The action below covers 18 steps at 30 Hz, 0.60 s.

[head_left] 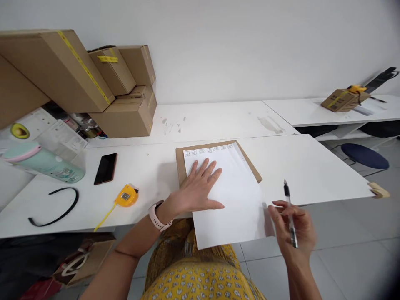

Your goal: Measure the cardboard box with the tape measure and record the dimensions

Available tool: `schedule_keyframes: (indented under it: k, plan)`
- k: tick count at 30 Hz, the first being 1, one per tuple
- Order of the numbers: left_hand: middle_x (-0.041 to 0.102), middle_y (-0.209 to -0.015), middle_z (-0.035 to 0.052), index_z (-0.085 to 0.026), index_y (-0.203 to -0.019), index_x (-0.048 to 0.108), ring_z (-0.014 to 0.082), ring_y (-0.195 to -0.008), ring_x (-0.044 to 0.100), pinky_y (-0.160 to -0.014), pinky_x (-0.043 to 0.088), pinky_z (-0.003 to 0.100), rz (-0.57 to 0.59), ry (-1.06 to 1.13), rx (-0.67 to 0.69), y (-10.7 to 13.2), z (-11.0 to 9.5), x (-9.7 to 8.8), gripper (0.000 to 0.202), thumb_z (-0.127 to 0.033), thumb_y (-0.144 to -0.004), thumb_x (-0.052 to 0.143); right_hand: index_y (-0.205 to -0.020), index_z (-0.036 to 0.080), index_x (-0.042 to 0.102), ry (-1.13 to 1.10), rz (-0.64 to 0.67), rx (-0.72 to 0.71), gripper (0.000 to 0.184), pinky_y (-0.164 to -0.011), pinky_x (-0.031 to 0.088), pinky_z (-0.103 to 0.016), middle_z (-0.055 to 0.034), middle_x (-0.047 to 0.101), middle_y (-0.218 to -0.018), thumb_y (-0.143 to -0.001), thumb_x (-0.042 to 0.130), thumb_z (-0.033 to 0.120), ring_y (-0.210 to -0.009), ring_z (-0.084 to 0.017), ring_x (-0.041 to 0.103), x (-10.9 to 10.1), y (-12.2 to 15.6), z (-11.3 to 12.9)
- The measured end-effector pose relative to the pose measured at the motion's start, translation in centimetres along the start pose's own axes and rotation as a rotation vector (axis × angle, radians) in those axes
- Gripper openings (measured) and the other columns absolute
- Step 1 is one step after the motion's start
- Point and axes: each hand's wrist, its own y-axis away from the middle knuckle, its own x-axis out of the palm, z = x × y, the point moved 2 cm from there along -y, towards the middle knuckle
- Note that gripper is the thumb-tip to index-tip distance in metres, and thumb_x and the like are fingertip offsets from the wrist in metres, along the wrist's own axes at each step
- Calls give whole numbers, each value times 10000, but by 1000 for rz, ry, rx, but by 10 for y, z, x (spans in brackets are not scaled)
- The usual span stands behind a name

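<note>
A white sheet of paper [231, 221] with rows of small writing along its far edge lies over a brown cardboard piece [251, 168]. The sheet's near part hangs past the table's front edge. My left hand [200, 187] rests flat on it, fingers spread, a pink-banded watch on the wrist. Beside the sheet's right edge, my right hand [296, 229] holds a clear pen [291, 225] with a black grip, its tip pointing away from me. Whether the right hand touches the paper's near corner I cannot tell.
On the white table [300, 166] to the left are an orange tape measure [127, 196], a phone [105, 168], a black headband [73, 204] and a mint tumbler [46, 164]. Cardboard boxes [125, 118] are stacked behind them. A blue stool [364, 156] stands at right.
</note>
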Motion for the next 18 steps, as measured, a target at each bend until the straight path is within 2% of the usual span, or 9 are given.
schedule_keyframes:
  k: [2, 4, 6, 8, 9, 11, 14, 16, 18]
  plan:
    - [99, -1695, 211, -133, -1612, 170, 425, -1566, 4, -1223, 46, 682, 31, -84, -20, 0, -3, 0, 1117, -699, -805, 696, -801, 238, 515, 27, -108, -35, 359, -780, 517, -380, 8, 655, -788, -789, 785, 476, -733, -175, 647, -2, -19, 14]
    - [114, -1690, 224, -135, -1616, 176, 451, -1559, 44, -1207, 82, 706, 32, -169, -33, 0, -8, -2, 1098, -594, -806, 757, -877, 262, 545, -103, -122, -92, 373, -758, 533, -412, 28, 628, -706, -877, 622, 627, -662, -187, 635, 6, -43, 36]
    - [168, -1679, 236, -139, -1616, 202, 468, -1546, 115, -1195, 152, 705, 35, -234, -50, -2, -15, -6, 1031, -494, -830, 768, -1002, 282, 599, -287, 72, -77, 472, -767, 552, -452, 0, 672, -740, -898, 493, 731, -707, -221, 677, 29, -66, 61]
    - [241, -1656, 249, -137, -1611, 236, 481, -1523, 201, -1182, 224, 683, 34, -287, -78, -6, -22, -8, 947, -407, -861, 748, -1068, 276, 647, -386, 332, 41, 575, -854, 550, -477, -61, 734, -883, -899, 423, 778, -887, -252, 715, 63, -82, 80]
    - [281, -1639, 258, -133, -1607, 253, 486, -1507, 247, -1175, 253, 666, 28, -312, -94, -9, -25, -8, 907, -369, -874, 734, -1081, 267, 662, -413, 459, 111, 585, -892, 543, -472, -81, 744, -954, -894, 442, 775, -965, -256, 710, 83, -86, 85]
    - [354, -1598, 275, -122, -1596, 283, 492, -1470, 328, -1160, 297, 632, 7, -362, -122, -14, -32, -6, 849, -323, -891, 710, -1041, 254, 676, -441, 633, 231, 501, -914, 534, -430, -75, 740, -984, -855, 594, 711, -991, -239, 693, 124, -91, 87]
    - [419, -1545, 293, -114, -1582, 313, 493, -1423, 408, -1138, 334, 587, -35, -416, -134, -19, -37, -3, 853, -343, -875, 732, -800, 243, 617, -414, 673, 357, 383, -832, 521, -342, 0, 647, -735, -788, 751, 602, -765, -168, 628, 175, -97, 73]
    - [447, -1518, 298, -107, -1565, 341, 488, -1400, 434, -1123, 352, 569, -64, -411, -126, -20, -37, -4, 890, -437, -851, 758, -755, 244, 583, -372, 693, 415, 412, -786, 501, -323, 27, 555, -631, -820, 700, 634, -672, -149, 559, 200, -102, 60]
    - [479, -1481, 304, -96, -1531, 388, 470, -1364, 471, -1102, 377, 552, -91, -355, -109, -20, -35, -8, 932, -601, -827, 733, -858, 245, 631, -313, 772, 404, 422, -794, 492, -326, 14, 585, -672, -863, 620, 667, -708, -159, 568, 215, -107, 51]
